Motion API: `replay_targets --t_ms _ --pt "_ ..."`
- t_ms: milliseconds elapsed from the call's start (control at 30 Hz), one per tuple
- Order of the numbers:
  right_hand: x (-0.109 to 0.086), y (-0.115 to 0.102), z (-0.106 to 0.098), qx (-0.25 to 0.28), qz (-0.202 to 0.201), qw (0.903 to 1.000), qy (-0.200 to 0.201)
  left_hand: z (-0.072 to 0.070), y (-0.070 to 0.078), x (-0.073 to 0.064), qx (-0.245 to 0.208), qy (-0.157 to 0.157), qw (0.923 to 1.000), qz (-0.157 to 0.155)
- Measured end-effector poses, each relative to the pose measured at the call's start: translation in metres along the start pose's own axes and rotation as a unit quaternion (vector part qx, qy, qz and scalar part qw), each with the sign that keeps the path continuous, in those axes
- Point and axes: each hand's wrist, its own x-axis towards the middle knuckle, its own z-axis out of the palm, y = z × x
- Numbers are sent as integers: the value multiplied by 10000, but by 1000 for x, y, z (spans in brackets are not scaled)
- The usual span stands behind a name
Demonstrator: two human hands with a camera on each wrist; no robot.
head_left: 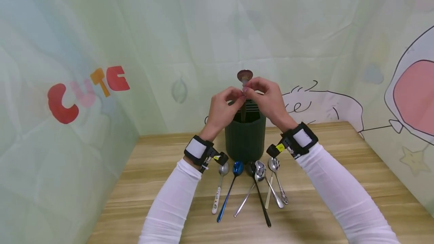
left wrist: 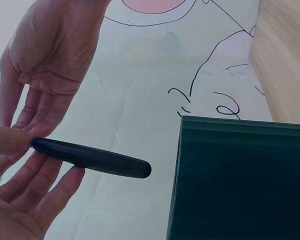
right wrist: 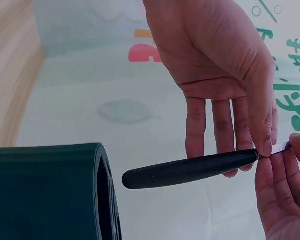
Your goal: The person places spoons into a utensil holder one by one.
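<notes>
A spoon with a round metal head (head_left: 245, 74) and a dark handle (right wrist: 190, 171) is held upright, head up and handle pointing down. My left hand (head_left: 224, 107) and right hand (head_left: 268, 97) both pinch it between thumb and fingers, around the neck where metal meets handle. Below stands a dark green utensil holder (head_left: 245, 142) with an open top. Both wrist views show a gap between the handle's rounded tip and the holder's rim. The lower part of the spoon's neck is hidden by fingers in the head view.
Several spoons lie on the wooden table (head_left: 162, 183) before the holder: a white-handled spoon (head_left: 217, 199), a blue spoon (head_left: 227, 199), a black spoon (head_left: 262, 202) and silver ones, some crossing. A printed curtain (head_left: 190, 48) hangs close behind and along both sides.
</notes>
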Motion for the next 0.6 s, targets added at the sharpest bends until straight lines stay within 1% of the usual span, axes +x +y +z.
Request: replay_targets --t_ms 100,300,433,600 --pt "0 -10 0 -134 45 9999 -16 2 -4 2 -27 11 10000 -42" --pt "0 -4 1 -256 248 9993 -114 7 -16 1 39 -5 9998 -194" --pt "1 10 3 -267 302 9991 -115 10 -23 -1 68 -1 9996 -261" --pt "4 45 6 -191 407 9989 -160 14 -33 -6 105 44 9993 -346"
